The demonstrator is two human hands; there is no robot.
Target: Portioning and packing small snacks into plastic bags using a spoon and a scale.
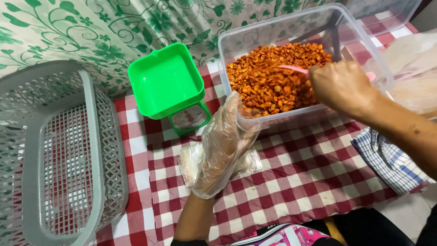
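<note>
My left hand, in a loose clear plastic glove, holds a small clear plastic bag against the front wall of a clear plastic tub. The tub is filled with orange-brown fried snack pieces. My bare right hand grips a pink spoon whose end dips into the snack. More clear bags lie flat on the red-and-white checked tablecloth under my left hand.
A green kitchen scale with a square pan stands left of the tub. A grey plastic basket sits at the far left. A blue checked cloth lies at the right, and a clear lid behind the tub.
</note>
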